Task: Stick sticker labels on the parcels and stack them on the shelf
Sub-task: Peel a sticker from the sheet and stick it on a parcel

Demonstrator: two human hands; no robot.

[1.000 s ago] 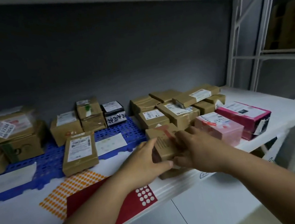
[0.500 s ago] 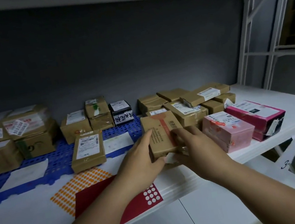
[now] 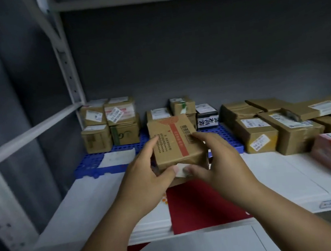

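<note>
Parcel (image 3: pixel 174 141) held between left hand (image 3: pixel 147 183) and right hand (image 3: pixel 219 164) fingers.

The flat brown cardboard parcel (image 3: pixel 173 141) bore a red stripe; the perforated plastic mat (image 3: pixel 125 150) was blue, the flat paper sheet (image 3: pixel 201 203) red, the shelf board (image 3: pixel 87 208) white.

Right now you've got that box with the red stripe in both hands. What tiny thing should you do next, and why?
Probably press the small white sticker flat against the box's near edge. The left hand and right hand both grip the box above the shelf, thumbs meeting at that sticker, so it likely isn't smoothed down yet.
</note>
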